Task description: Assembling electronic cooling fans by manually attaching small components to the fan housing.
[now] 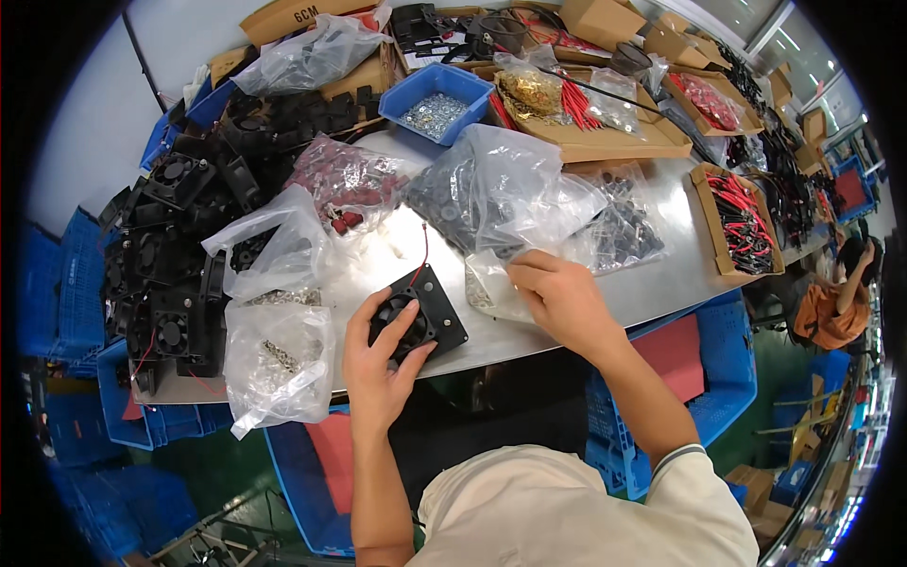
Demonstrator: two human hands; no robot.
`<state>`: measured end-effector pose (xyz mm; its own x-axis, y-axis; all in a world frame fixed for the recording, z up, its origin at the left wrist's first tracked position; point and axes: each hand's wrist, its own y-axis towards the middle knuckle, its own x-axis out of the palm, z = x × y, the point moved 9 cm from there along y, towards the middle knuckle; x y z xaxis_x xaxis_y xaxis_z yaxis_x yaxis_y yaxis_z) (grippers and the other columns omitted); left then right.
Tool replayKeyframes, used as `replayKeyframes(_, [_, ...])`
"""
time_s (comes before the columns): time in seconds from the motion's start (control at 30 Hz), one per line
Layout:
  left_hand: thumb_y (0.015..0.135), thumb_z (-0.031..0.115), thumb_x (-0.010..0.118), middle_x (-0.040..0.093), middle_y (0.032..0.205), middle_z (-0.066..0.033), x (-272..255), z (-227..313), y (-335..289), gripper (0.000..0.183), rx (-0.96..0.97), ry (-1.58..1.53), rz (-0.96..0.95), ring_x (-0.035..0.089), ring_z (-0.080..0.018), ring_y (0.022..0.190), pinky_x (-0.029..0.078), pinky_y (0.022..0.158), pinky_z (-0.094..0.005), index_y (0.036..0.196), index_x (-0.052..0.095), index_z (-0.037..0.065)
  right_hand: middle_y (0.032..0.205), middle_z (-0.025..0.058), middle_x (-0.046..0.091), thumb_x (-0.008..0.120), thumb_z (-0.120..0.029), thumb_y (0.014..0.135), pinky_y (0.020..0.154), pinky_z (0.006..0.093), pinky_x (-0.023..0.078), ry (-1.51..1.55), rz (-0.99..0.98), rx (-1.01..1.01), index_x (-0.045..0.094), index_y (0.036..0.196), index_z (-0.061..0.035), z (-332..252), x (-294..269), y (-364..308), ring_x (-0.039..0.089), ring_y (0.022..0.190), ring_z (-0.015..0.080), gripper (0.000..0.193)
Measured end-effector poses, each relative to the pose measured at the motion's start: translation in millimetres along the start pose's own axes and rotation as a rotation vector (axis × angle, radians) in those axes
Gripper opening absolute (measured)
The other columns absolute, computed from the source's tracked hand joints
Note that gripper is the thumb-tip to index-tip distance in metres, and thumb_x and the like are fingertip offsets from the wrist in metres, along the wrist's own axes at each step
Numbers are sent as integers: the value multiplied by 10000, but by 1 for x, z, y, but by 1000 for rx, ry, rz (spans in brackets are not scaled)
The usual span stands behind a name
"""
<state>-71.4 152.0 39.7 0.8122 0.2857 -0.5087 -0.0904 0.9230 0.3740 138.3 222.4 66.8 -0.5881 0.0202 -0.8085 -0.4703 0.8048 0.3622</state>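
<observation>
A black square cooling fan [436, 310] on a flat plate lies near the table's front edge, a thin red wire running up from it. My left hand [378, 354] grips it from the left, thumb and fingers spread over the fan's round middle. To the right, my right hand [567, 302] is at a small clear plastic bag [488, 283] with small shiny parts inside. Its fingers are curled together at the bag's edge; what they pinch is hidden. Left of the fan sits another clear bag [274, 364] holding small metal screws.
Many black fans [170, 255] are heaped at the left. Behind my hands lie a bag of dark parts [472, 189], a bag of reddish parts [345, 180] and a blue bin [439, 99] of small metal pieces. A carton of red and black wires [742, 222] stands right.
</observation>
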Motion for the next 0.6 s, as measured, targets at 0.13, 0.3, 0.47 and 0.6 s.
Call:
replayKeyframes(0.13, [655,85,818,546,1278,-144,-2,1,0,512,18,29,11,552,-324,1112,469,924,-384,1152,695,109,916,113,670,656,-94,801,662,383,523,-48,-49,100,677,1080,-79,5,5,2,654,777,322,280])
replayKeyframes(0.3, [660,99,817,550,1271,-146,-3,0,1,500,6,10,8,551,-321,1115,467,928,-386,1146,699,110,1037,88,661,686,-127,780,691,402,532,-152,-113,139,655,1120,-92,-1,2,5,661,823,315,343])
replayKeyframes(0.47, [649,17,803,521,1297,-143,-2,2,1,532,6,-19,-19,546,-310,1143,462,952,-372,1163,679,80,1150,83,624,702,-126,765,754,418,533,-202,-160,168,645,1121,-90,-10,-4,-1,652,890,323,361])
replayKeyframes(0.6, [654,15,801,516,1303,-144,1,1,-1,528,22,19,-32,547,-310,1144,467,948,-374,1164,678,78,1126,104,624,694,-99,773,777,414,528,-189,-132,138,637,1118,-70,-6,-4,-3,640,930,334,350])
